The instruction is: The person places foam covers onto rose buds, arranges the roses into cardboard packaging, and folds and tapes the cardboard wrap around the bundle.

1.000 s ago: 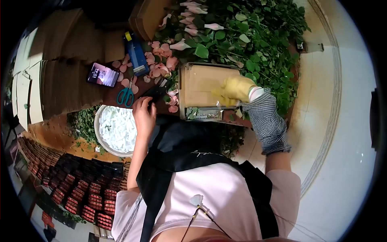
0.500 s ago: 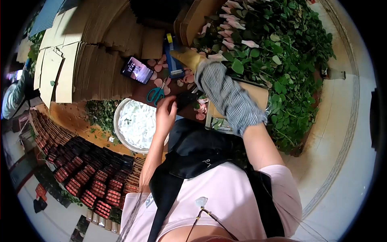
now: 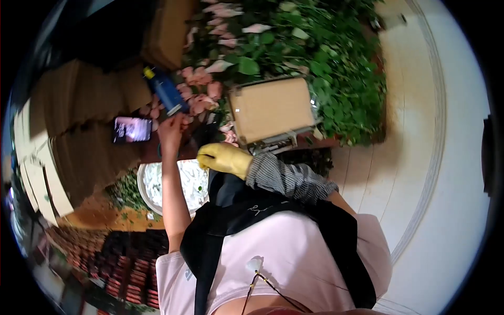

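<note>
My left hand [image 3: 171, 134] is bare, with its fingers bent together at the lower end of a blue, oblong object [image 3: 165, 92] with a yellow tip. Whether it holds anything is hidden. A bit of teal scissors handle [image 3: 159, 150] shows beside the wrist. My right hand [image 3: 224, 158], in a yellow glove below a striped sleeve, is curled above my black apron [image 3: 231, 191]; its contents cannot be made out. Pink petals [image 3: 198, 76] lie around the blue object. A lit phone [image 3: 132, 130] rests left of my left hand.
Leafy green stems [image 3: 336, 68] and pink-wrapped blooms [image 3: 257, 28] cover the back right. A tan board [image 3: 273, 109] lies in front of them. Cardboard sheets [image 3: 79, 100] stack at left. A tub [image 3: 140, 181] holds white pieces, and dark, red-striped bundles [image 3: 136, 275] sit at lower left.
My gloved right hand has drawn back from the flowers toward my apron. My left hand has moved from beside the scissors up to the blue object's end. The view has shifted rightward.
</note>
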The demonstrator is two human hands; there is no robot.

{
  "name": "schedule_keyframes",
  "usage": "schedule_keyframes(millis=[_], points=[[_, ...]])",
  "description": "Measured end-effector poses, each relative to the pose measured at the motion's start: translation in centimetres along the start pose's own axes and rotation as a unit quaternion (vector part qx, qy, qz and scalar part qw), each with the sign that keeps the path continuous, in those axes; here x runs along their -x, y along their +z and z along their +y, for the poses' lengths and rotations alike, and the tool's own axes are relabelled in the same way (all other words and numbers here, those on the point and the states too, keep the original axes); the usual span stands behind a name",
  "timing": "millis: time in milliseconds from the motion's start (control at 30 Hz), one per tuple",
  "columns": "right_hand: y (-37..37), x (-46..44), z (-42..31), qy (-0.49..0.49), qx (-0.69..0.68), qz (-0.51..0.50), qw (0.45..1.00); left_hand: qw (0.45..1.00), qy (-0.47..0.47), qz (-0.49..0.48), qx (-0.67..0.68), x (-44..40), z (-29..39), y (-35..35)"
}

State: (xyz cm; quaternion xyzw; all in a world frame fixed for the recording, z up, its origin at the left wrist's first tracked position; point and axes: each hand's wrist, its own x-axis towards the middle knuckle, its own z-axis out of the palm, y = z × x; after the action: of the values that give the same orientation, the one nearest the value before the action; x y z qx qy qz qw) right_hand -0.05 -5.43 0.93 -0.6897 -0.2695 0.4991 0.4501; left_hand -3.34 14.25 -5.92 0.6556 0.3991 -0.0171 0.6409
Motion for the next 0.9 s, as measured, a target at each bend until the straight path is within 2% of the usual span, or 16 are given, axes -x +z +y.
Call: schedule_keyframes(millis=[100,133,200,267,333,367,433,533,567,600,667,700,733,800,867,900], points=[[-1.2,0.3,-3.2,-0.057,0.055,0.054,0.995,0.985,-0.068,-0.152,0.035,-3.7,-4.8,0.7],[-1.5,0.6,-3.3,-0.108,0.136,0.103,0.979,0.983,-0.102,-0.148,0.039,-1.0,-2.3,2.0],[-3.6,2.7,-4.0,-0.089,0.147,0.045,0.984,0.985,-0.064,-0.143,0.074,0.6,-1.7,3.8],[-6.1,6.6,-4.2,-0.120,0.079,-0.008,0.990,0.979,0.047,-0.061,0.190,3.3,1.6,6.1],[-9.4,11.1,-4.0,-0.127,0.053,0.023,0.990,0.963,0.164,-0.043,0.209,5.7,7.2,7.9],[-11.2,13.5,-3.8,-0.126,-0.006,0.062,0.990,0.968,0.202,0.001,0.152,7.0,10.6,10.0],[-14.5,17.5,-2.0,-0.129,-0.095,0.143,0.977,0.946,0.314,-0.050,0.058,7.9,15.3,14.2],[-19.0,21.0,2.5,-0.099,-0.186,0.261,0.942,0.866,0.488,-0.075,-0.076,6.2,19.6,23.6],[-20.3,21.4,3.9,-0.060,-0.286,0.294,0.910,0.807,0.562,-0.026,-0.180,4.8,19.9,26.9],[-21.9,21.7,5.3,-0.015,-0.294,0.306,0.905,0.710,0.627,0.014,-0.320,3.1,19.9,29.3],[-23.3,21.3,7.6,0.090,-0.360,0.333,0.867,0.618,0.575,0.065,-0.533,2.2,18.3,33.6],[-23.0,21.5,7.8,0.084,-0.403,0.312,0.856,0.623,0.527,0.081,-0.572,2.3,17.7,34.5],[-22.9,22.1,7.8,0.060,-0.384,0.258,0.884,0.627,0.476,0.099,-0.608,3.1,17.9,34.9],[-21.1,22.2,9.7,-0.013,-0.399,0.205,0.894,0.591,0.517,0.093,-0.613,3.9,17.7,33.4],[-19.2,21.8,11.7,-0.050,-0.439,0.187,0.877,0.688,0.447,-0.112,-0.561,4.7,16.7,31.7],[-19.2,21.1,13.9,-0.049,-0.367,0.216,0.904,0.701,0.419,-0.171,-0.551,5.9,16.0,31.0]])
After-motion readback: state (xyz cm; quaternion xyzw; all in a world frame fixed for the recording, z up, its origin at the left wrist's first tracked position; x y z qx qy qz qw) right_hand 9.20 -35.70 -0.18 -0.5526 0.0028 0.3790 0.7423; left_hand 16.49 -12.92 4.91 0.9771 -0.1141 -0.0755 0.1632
